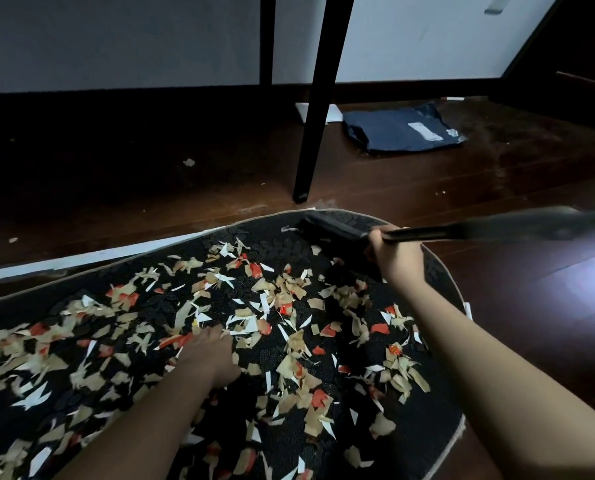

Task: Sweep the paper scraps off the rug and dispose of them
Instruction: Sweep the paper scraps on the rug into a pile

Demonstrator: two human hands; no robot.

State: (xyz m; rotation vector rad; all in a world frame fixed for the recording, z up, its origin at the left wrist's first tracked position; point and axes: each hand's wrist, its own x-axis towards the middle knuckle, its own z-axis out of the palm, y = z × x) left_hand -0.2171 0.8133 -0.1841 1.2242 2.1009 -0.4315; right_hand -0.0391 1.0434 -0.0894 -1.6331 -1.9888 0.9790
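A black patterned rug (441,271) with a rounded far end lies on the floor, strewn with several tan, white and red paper scraps (282,296). My left hand (209,355) rests flat on the rug among the scraps, fingers straight. My right hand (395,254) grips the handle of a black brush (327,230). The brush head lies at the rug's far edge, and its long dark handle, blurred, runs off to the right.
A black table leg (318,109) stands on the dark wood floor just beyond the rug, with a second leg behind it. A dark blue mailer bag (403,129) lies near the white wall. A white strip (91,254) runs along the rug's left edge.
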